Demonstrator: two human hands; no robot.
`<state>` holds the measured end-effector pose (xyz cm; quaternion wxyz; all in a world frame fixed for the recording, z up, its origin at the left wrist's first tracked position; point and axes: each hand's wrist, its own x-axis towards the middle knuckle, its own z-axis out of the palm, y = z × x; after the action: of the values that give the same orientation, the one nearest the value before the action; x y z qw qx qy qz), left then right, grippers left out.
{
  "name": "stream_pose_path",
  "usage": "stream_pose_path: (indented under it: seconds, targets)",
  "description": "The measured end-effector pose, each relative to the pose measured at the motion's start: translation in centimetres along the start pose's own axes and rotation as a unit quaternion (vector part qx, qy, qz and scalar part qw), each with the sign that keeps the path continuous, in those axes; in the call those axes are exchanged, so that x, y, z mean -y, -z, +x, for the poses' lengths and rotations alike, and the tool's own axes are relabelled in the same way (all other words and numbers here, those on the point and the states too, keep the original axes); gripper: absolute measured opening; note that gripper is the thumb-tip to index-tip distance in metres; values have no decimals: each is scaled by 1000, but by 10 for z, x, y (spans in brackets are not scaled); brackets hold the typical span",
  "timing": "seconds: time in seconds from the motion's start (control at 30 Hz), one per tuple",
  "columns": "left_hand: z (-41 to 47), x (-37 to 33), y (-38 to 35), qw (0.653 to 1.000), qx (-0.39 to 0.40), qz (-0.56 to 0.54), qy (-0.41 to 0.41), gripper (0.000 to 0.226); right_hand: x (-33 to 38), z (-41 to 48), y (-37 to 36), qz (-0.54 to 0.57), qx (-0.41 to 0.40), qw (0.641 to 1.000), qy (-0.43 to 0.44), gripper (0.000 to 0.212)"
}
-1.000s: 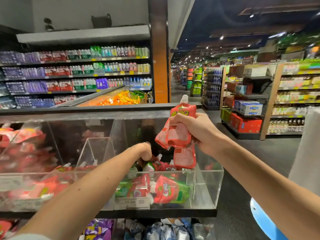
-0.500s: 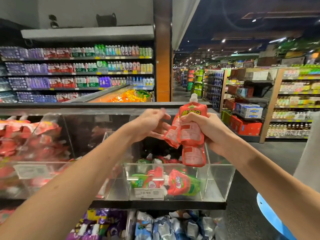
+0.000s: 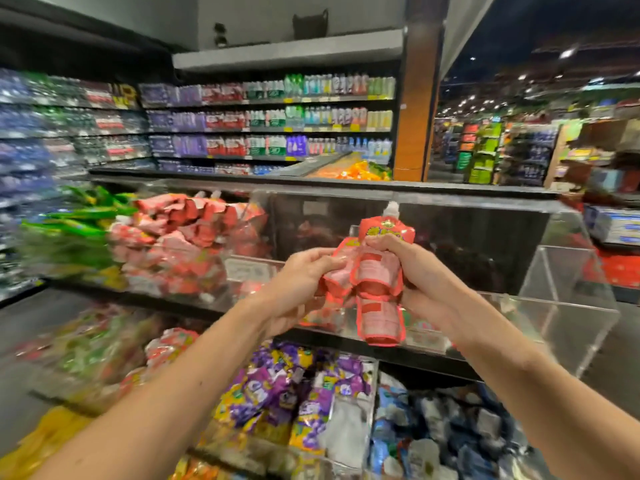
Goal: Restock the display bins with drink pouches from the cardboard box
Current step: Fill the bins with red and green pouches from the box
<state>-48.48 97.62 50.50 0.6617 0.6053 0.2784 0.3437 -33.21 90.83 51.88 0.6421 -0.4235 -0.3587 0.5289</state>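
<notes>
A bunch of red drink pouches (image 3: 375, 275) with a white spout on top hangs in front of the clear acrylic display bins (image 3: 568, 282). My right hand (image 3: 412, 271) grips the bunch round its middle. My left hand (image 3: 298, 282) pinches the leftmost pouch of the bunch at its edge. Behind and to the left, a bin holds a heap of red pouches (image 3: 180, 237), with green pouches (image 3: 76, 220) further left. The cardboard box is not in view.
Lower bins hold purple pouches (image 3: 291, 389) and blue-white pouches (image 3: 433, 431). A dark ledge (image 3: 346, 183) runs behind the bins, with bottle shelves (image 3: 270, 119) beyond. An aisle with more shelving opens at the right.
My left hand rose from inside the bin and took hold of the left pouch of the bunch. The view swung left and down, showing the lower bins.
</notes>
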Motion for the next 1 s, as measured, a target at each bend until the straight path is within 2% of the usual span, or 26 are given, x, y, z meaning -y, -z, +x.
stream_pose_path:
  seconds: [0.13,0.23,0.33,0.47,0.53,0.6,0.7,0.8,0.9,1.0]
  targets:
    - [-28,5,36,991,-112,-72,13,13,-29,15,-39,57,37,997,-23,45]
    - [-42,2,56,977,-133,-165,18,15,-36,25,-52,69,40,997,-24,54]
    - [-51,1,64,972,-172,-158,33,19,-35,35,-53,53,42,998,-20,63]
    - [-50,-7,66,970,-202,-132,36,15,-20,51,-47,55,29,998,4,45]
    - [-45,-12,71,970,-189,-148,38,22,-13,57,-47,45,13,999,18,42]
    - [-36,-20,78,974,-175,-144,27,32,-8,66,-47,41,-14,999,30,25]
    - [-12,-31,92,982,-169,-86,19,36,0,80,-52,28,-59,997,42,7]
    - [17,-42,112,988,-138,69,-10,28,0,95,-55,26,-90,994,50,12]
    - [48,-51,135,961,-80,259,-56,24,-4,109,-58,14,-117,990,72,20]
    - [81,-51,150,944,7,325,-51,23,-9,124,-65,25,-156,983,90,21]
